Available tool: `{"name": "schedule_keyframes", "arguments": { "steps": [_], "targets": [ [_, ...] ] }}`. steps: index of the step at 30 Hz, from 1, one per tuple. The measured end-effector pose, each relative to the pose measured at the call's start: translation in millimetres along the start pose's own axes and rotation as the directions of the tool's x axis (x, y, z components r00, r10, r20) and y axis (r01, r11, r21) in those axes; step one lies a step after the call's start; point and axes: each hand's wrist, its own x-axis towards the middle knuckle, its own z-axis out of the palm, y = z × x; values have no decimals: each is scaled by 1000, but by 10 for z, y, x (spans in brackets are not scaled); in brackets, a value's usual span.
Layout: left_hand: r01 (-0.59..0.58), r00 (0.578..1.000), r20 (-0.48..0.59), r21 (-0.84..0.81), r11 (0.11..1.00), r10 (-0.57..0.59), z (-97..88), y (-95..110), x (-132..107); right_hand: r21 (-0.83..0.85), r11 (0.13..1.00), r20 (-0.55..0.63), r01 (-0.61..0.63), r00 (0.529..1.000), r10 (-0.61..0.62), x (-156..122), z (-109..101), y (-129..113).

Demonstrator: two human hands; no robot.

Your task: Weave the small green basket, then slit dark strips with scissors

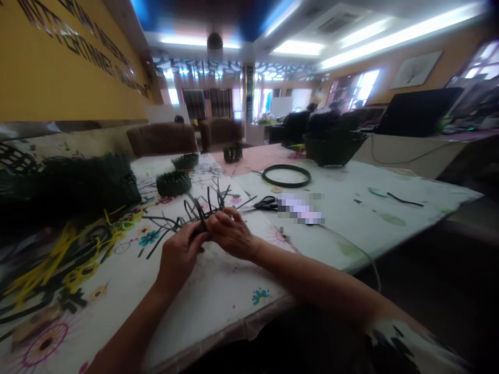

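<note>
A small, partly woven basket (202, 212) of dark green strips is between my two hands, its loose strip ends sticking up and out to the far side and the left. My left hand (183, 244) is closed around its near left edge, thumb toward the middle. At the near right edge, the fingers of my right hand (230, 232) are bent and pinch the weaving close to the left thumb. My fingers hide much of the near side. Just beyond my right hand lie black-handled scissors (266, 203), with a blurred-out object beside them.
A dark green ring (286, 175) lies farther back on the flower-patterned tablecloth (234, 280). Small woven baskets (173, 183) and a large dark green pile (89, 179) stand at the left. Yellow strips (58, 254) lie nearer. A large basket (333, 148) stands back right; a cable (366, 254) crosses the table edge.
</note>
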Motion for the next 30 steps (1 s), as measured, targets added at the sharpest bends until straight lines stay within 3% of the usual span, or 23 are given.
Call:
{"name": "schedule_keyframes", "arguments": {
  "steps": [3,7,9,13,16,25,30],
  "targets": [
    [194,981,12,-180,964,-195,-76,-59,37,135,989,-86,-67,993,79,16,-30,40],
    [265,955,-86,-193,945,-286,-176,-97,92,242,912,-141,-332,918,371,29,-85,140],
    [280,950,-83,-196,940,-301,-192,-93,102,233,886,-100,-401,896,432,21,-81,186],
    [257,962,-51,-155,954,-267,-157,-78,86,139,913,26,-384,923,384,-8,-27,231],
    [243,969,-13,-141,960,-248,-127,-83,73,80,917,109,-391,918,382,-27,-8,245],
    [229,974,25,-74,971,-227,-114,-88,74,47,932,208,-359,916,343,-5,-56,232],
    [183,982,51,-9,983,-182,-82,-65,57,144,887,361,-439,858,366,8,-55,135]
  ]
}}
